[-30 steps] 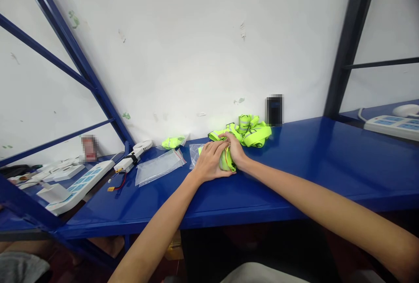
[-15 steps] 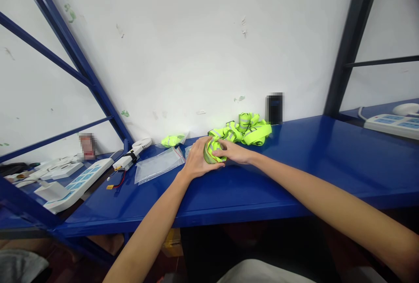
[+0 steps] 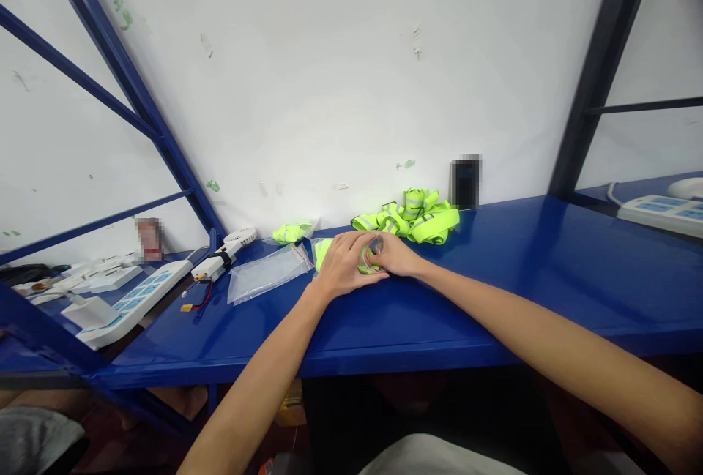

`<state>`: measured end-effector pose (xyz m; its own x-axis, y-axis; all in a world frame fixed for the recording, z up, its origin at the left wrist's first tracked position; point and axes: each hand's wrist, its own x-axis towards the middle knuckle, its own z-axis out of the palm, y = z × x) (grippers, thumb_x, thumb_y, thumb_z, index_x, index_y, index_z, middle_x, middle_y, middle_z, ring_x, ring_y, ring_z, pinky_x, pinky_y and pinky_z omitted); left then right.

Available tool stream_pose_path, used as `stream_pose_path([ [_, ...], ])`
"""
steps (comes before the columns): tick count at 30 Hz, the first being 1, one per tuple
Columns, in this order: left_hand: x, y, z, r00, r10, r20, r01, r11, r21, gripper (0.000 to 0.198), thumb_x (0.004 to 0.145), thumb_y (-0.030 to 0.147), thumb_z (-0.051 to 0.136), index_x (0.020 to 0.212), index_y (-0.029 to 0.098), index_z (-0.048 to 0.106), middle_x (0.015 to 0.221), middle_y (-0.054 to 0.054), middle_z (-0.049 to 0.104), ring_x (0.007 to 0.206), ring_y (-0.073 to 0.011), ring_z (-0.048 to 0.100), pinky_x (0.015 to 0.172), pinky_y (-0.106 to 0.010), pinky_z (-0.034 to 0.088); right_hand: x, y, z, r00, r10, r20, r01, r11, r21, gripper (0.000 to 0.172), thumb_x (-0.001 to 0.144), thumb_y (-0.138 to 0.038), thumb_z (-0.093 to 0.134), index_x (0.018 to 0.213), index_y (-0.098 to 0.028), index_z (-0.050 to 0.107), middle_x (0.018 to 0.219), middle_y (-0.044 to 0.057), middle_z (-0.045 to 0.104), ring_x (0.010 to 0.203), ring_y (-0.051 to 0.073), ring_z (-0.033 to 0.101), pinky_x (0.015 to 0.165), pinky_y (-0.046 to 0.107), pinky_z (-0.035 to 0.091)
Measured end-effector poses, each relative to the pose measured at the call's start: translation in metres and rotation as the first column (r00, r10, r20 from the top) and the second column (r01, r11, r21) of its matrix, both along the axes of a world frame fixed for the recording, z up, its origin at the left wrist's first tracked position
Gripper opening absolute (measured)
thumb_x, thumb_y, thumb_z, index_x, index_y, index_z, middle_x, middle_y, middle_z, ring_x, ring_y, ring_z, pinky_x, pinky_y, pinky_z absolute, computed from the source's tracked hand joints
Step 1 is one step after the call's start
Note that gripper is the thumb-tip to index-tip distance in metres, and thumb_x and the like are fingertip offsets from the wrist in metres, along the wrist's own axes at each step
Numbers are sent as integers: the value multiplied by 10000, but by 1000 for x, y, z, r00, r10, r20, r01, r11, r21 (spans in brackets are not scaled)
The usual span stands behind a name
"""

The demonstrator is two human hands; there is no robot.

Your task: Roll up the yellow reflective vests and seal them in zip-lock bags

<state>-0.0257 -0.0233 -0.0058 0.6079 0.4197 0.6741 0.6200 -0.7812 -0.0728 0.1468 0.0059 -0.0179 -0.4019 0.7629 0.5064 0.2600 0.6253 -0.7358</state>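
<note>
Both hands meet on the blue shelf (image 3: pixel 494 292), closed round a small rolled neon-yellow reflective band (image 3: pixel 369 258). My left hand (image 3: pixel 343 270) covers the roll from the left and above. My right hand (image 3: pixel 396 257) pinches it from the right. Under my left hand lies a clear zip bag (image 3: pixel 321 249) that seems to hold some neon fabric. A loose pile of the same neon bands (image 3: pixel 414 214) lies just behind my hands against the wall.
An empty clear zip bag (image 3: pixel 266 275) and a filled small bag (image 3: pixel 291 232) lie to the left. Further left are a white handheld fan (image 3: pixel 228 255), a red-wired connector (image 3: pixel 196 299) and a power strip (image 3: pixel 132 301). A dark device (image 3: pixel 466 182) leans on the wall; another power strip (image 3: pixel 662 208) sits far right.
My hands lifted and turned the band roll half a second ago, then pressed it back down on the shelf, slightly left of where it was a second ago.
</note>
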Motion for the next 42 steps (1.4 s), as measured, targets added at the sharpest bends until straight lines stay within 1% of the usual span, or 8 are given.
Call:
stream_pose_path([
  [6,4,1,1,996,7,-88,-4,999,41,700,804,592,599,1363,195,453,1282,-143,587,1198,-277,539,1013,-433,415,-2,2,-6,993,-122,-9,122,992,12,187,621,-164,627,804,-165,669,741,12,658,707,173,558,619,260,442],
  [12,20,4,-11,961,49,-273,-5,988,157,592,836,594,548,1291,214,543,1299,-176,556,1220,-328,513,1063,-534,349,5,10,-12,999,35,19,-32,994,-101,122,670,-153,585,760,-149,666,765,38,683,743,199,611,626,278,483],
  [21,10,-7,27,989,-113,97,118,992,-47,557,888,385,418,1413,204,380,1420,-135,464,1299,-280,463,1067,-445,398,21,22,-11,985,171,-29,-172,941,-291,132,751,-279,635,735,-151,666,656,32,645,583,148,584,512,252,492],
  [24,9,10,38,999,-37,24,40,986,-161,496,898,357,425,1373,215,443,1338,-105,563,1221,-259,539,1015,-413,447,28,31,-11,975,159,-158,-217,850,-479,234,791,-387,654,842,-162,697,764,60,699,648,152,644,545,247,556],
  [29,15,40,35,979,104,-174,-155,936,-315,379,864,387,489,1162,198,628,1112,-86,698,1001,-257,655,864,-371,509,33,35,-13,970,153,-188,-229,830,-509,255,791,-407,686,872,-166,704,817,76,723,717,172,689,577,253,586],
  [33,13,46,26,954,291,-74,-300,920,-251,271,879,370,481,1010,202,648,974,-84,715,907,-253,666,775,-352,502,30,28,-7,978,182,-99,-207,838,-505,386,705,-285,756,1052,-168,635,742,32,719,640,148,662,561,242,550],
  [37,9,39,20,904,424,61,-412,900,-142,264,942,353,398,1009,199,601,927,-91,697,852,-244,658,706,-336,479,23,18,-1,987,155,43,-122,894,-432,284,667,-191,729,905,-170,576,634,-1,694,501,108,566,447,197,419],
  [42,14,29,15,871,464,164,-457,886,-78,243,967,324,374,1068,207,561,974,-85,676,861,-227,643,745,-336,462,31,21,1,974,223,-27,-205,835,-511,265,670,-166,693,906,-161,572,728,41,717,620,150,649,556,239,501],
])
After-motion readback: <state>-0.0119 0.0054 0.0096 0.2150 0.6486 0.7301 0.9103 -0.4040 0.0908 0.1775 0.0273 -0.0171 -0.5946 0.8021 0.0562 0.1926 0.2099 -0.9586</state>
